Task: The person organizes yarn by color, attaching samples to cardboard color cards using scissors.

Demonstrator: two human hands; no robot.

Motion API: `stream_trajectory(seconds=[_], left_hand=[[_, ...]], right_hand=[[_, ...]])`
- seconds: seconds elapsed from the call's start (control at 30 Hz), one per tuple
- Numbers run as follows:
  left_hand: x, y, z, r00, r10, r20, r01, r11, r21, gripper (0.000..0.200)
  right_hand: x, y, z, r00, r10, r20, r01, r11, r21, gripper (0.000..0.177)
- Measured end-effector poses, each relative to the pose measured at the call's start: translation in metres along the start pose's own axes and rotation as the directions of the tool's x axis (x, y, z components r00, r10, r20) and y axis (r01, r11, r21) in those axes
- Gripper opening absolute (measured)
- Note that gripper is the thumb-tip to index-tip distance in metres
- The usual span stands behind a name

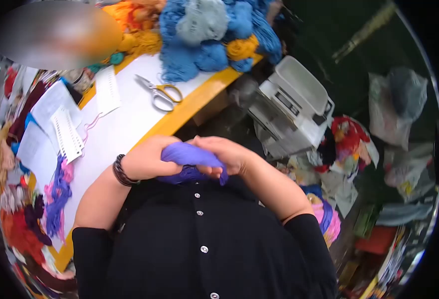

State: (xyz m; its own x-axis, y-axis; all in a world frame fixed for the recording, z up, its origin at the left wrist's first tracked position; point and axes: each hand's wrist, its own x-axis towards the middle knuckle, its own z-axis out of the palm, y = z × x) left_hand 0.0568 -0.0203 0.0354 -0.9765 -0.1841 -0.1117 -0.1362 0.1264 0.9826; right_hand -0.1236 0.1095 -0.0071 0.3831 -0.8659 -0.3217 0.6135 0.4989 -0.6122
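In front of my chest, both hands are closed around a bundle of purple yarn (192,153). My left hand (153,155), with a dark braided bracelet at the wrist, grips its left end. My right hand (224,153) wraps the right end, and some fingertips show beneath the strands. A short loose end hangs below the right fingers. Scissors (160,93) with one yellow and one grey handle lie on the white table (129,117), beyond my hands. Purple and pink skeins (59,199) rest at the table's left side.
Large blue skeins (199,50) and a yellow ball (243,48) pile up at the far table end. Punched white cards (67,132) and papers lie left. A grey and white scale-like machine (291,107) stands right, near plastic bags (396,104) on the floor.
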Motion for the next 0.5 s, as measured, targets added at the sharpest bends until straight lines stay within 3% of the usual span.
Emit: stream_trajectory(seconds=[0.03, 0.07, 0.1, 0.13, 0.17, 0.2, 0.23, 0.3, 0.33, 0.37, 0.4, 0.43, 0.47, 0.5], left_hand=[[-0.001, 0.002, -0.002, 0.991, 0.080, -0.106, -0.060, 0.981, 0.183, 0.013], [-0.002, 0.004, -0.005, 0.965, 0.168, -0.203, -0.083, 0.925, 0.370, 0.015], [0.000, 0.001, -0.007, 0.921, 0.331, -0.206, -0.197, 0.851, 0.487, 0.017], [0.002, -0.009, -0.007, 0.906, 0.353, -0.233, -0.211, 0.854, 0.475, 0.015], [0.007, -0.030, -0.002, 0.825, 0.468, -0.315, -0.307, 0.841, 0.446, 0.016], [0.007, -0.047, 0.004, 0.789, 0.461, -0.405, -0.327, 0.874, 0.359, 0.018], [0.012, -0.077, 0.005, 0.834, 0.449, -0.321, -0.288, 0.851, 0.440, 0.026], [0.022, -0.135, 0.014, 0.826, 0.317, -0.466, -0.231, 0.945, 0.232, 0.038], [0.011, -0.121, 0.014, 0.852, 0.191, -0.488, -0.151, 0.981, 0.120, 0.042], [0.010, -0.119, 0.009, 0.792, 0.210, -0.574, -0.147, 0.977, 0.155, 0.043], [0.009, -0.117, 0.001, 0.728, 0.226, -0.647, -0.138, 0.973, 0.185, 0.045], [-0.004, -0.079, -0.005, 0.717, 0.087, -0.692, 0.040, 0.985, 0.166, 0.031], [-0.012, -0.066, -0.012, 0.664, 0.180, -0.726, 0.079, 0.948, 0.307, 0.026], [-0.020, -0.055, -0.016, 0.613, 0.277, -0.740, 0.129, 0.889, 0.440, 0.022]], right_hand=[[0.009, -0.002, 0.017, 0.981, 0.125, -0.151, -0.153, 0.970, -0.191, 0.034], [0.014, -0.005, 0.027, 0.970, 0.242, -0.019, -0.238, 0.934, -0.265, 0.033], [0.017, -0.006, 0.035, 0.952, 0.283, 0.115, -0.237, 0.922, -0.305, 0.034], [0.016, -0.018, 0.055, 0.932, 0.340, 0.126, -0.293, 0.911, -0.289, 0.033], [0.012, -0.033, 0.075, 0.936, 0.316, 0.154, -0.241, 0.896, -0.372, 0.037], [0.013, -0.038, 0.076, 0.920, 0.204, 0.333, -0.079, 0.932, -0.354, 0.044], [0.006, -0.047, 0.092, 0.940, 0.049, 0.337, 0.135, 0.855, -0.502, 0.057], [0.005, -0.056, 0.112, 0.917, -0.227, 0.328, 0.398, 0.502, -0.768, 0.063], [0.011, -0.062, 0.116, 0.852, -0.315, 0.417, 0.500, 0.259, -0.826, 0.062], [0.018, -0.068, 0.119, 0.770, -0.397, 0.499, 0.541, -0.008, -0.841, 0.062], [0.026, -0.076, 0.124, 0.750, -0.370, 0.549, 0.467, -0.292, -0.835, 0.059], [0.034, -0.084, 0.130, 0.726, -0.341, 0.597, 0.340, -0.576, -0.743, 0.056], [0.042, -0.092, 0.135, 0.700, -0.311, 0.643, 0.195, -0.783, -0.591, 0.054], [0.050, -0.094, 0.130, 0.746, -0.295, 0.597, 0.100, -0.837, -0.539, 0.047]])
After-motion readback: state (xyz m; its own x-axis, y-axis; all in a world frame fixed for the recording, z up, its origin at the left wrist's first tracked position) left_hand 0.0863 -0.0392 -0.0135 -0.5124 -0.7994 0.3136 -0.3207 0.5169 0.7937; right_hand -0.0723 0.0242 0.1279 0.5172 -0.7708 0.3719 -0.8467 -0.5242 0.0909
